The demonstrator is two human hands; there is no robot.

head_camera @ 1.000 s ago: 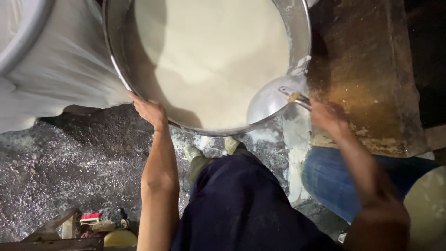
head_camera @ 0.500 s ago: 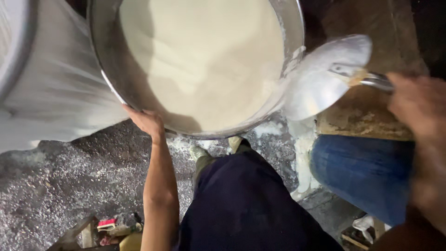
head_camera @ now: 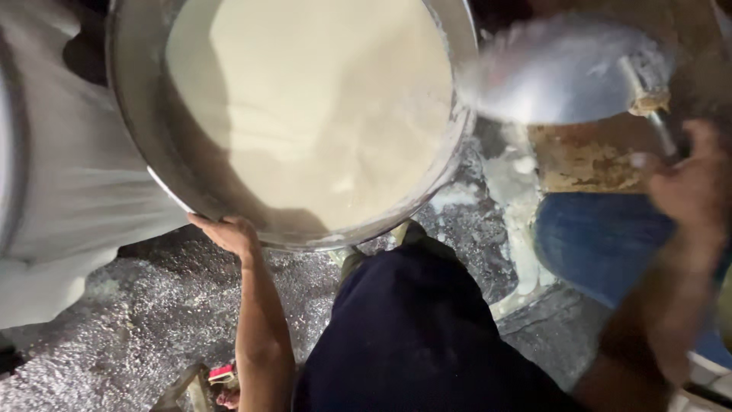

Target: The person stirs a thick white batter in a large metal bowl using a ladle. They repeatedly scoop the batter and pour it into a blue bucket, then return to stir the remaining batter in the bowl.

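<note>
Pot: your big steel pot point(head_camera: 145, 114) fills the upper middle of the view, tilted toward you.
Batter: pale, creamy batter point(head_camera: 320, 114) lies inside the pot, reaching close to the near rim.
Left hand: your left hand point(head_camera: 225, 233) grips the pot's near rim from below, fingers curled around the edge.
Right hand: your right hand point(head_camera: 686, 183) is closed around the handle of a ladle, at the right edge of the view.
Ladle: the round metal ladle point(head_camera: 560, 72) hangs just beside the pot's right rim, smeared white; it is blurred.
Floor: the grey speckled floor point(head_camera: 91, 343) shows white spills point(head_camera: 518, 206) below the ladle.
Cloth: white cloth point(head_camera: 61, 198) lies left of the pot.
Tub: a blue tub point(head_camera: 602, 236) sits under your right forearm.
</note>
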